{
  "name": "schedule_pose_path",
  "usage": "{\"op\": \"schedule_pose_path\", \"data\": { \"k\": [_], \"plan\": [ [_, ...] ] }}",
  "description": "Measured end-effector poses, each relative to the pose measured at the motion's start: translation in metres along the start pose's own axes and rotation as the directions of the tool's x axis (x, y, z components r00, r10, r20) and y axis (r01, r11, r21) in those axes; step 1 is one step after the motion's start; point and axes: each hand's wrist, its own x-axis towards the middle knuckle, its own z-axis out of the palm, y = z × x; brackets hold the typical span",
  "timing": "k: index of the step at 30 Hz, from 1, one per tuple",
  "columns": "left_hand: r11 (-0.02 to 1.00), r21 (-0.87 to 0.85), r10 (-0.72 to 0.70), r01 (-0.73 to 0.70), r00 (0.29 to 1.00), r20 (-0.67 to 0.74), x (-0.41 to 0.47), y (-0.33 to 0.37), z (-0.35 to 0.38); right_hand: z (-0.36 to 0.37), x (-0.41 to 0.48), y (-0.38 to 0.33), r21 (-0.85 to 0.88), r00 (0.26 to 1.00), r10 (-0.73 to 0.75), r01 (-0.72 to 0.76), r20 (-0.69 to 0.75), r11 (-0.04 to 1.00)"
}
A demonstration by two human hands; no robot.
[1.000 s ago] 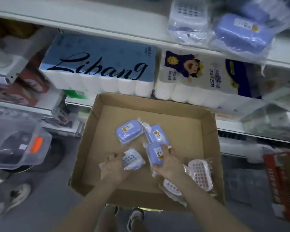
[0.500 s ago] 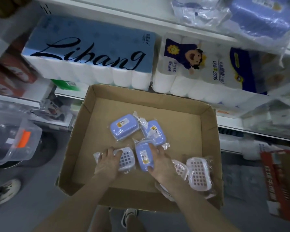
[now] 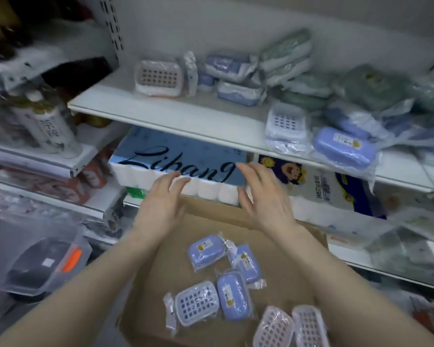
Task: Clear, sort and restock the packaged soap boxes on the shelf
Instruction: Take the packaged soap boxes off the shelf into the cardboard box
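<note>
A cardboard box (image 3: 281, 221) in front of me holds several plastic-wrapped soap boxes: blue ones (image 3: 206, 250) and slotted white ones (image 3: 197, 305). More wrapped soap boxes lie jumbled on the white shelf (image 3: 186, 118) above, among them a pink-white one (image 3: 158, 78), a blue one (image 3: 345, 147) at the right and green ones (image 3: 286, 53) at the back. My left hand (image 3: 162, 199) and my right hand (image 3: 262, 196) hover above the box's far edge, below the shelf. Both are empty with fingers spread.
Toilet paper packs sit under the shelf: a blue "Libang" pack (image 3: 178, 166) and a cartoon-printed pack (image 3: 318, 186). Bottles (image 3: 48, 123) stand on the left shelves. A clear plastic bin (image 3: 35, 256) is at lower left. Bagged goods crowd the lower right shelf.
Both hands let go of the soap boxes in the cardboard box and rose toward the shelf. The view tilted up, so the upper shelf's soap boxes now show.
</note>
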Motion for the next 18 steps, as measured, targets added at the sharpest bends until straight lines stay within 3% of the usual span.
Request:
{"op": "schedule_pose_path", "data": {
  "k": [4,7,9,11,14,16,18],
  "plan": [
    [0.999,0.017,0.042,-0.040,0.985,-0.166,0.070,-0.023,-0.054,-0.023,0.071,-0.005,-0.115,0.993,-0.040,0.027,-0.114,0.993],
    [0.998,0.046,0.037,-0.030,0.985,-0.168,0.117,-0.047,-0.078,-0.029,0.114,0.008,-0.232,0.978,0.195,-0.206,-0.071,0.951],
    [0.997,0.074,0.038,-0.028,0.990,-0.134,0.146,-0.067,-0.086,-0.029,0.136,0.024,-0.349,0.910,0.414,-0.397,-0.030,0.849],
    [0.997,0.082,0.008,-0.002,0.997,-0.082,0.173,-0.087,-0.089,-0.026,0.149,0.041,-0.426,0.789,0.613,-0.543,0.036,0.724],
    [0.994,0.103,-0.029,0.029,1.000,-0.003,0.210,-0.110,-0.086,-0.015,0.157,0.051,-0.502,0.636,0.761,-0.619,0.133,0.605],
    [0.988,0.153,-0.030,0.025,0.999,0.033,0.232,-0.123,-0.082,-0.008,0.161,0.045,-0.517,0.657,0.745,-0.601,0.117,0.610],
    [0.974,0.227,-0.015,-0.003,0.997,0.079,0.250,-0.134,-0.075,-0.001,0.166,0.034,-0.424,0.732,0.677,-0.590,0.078,0.687]
  ]
}}
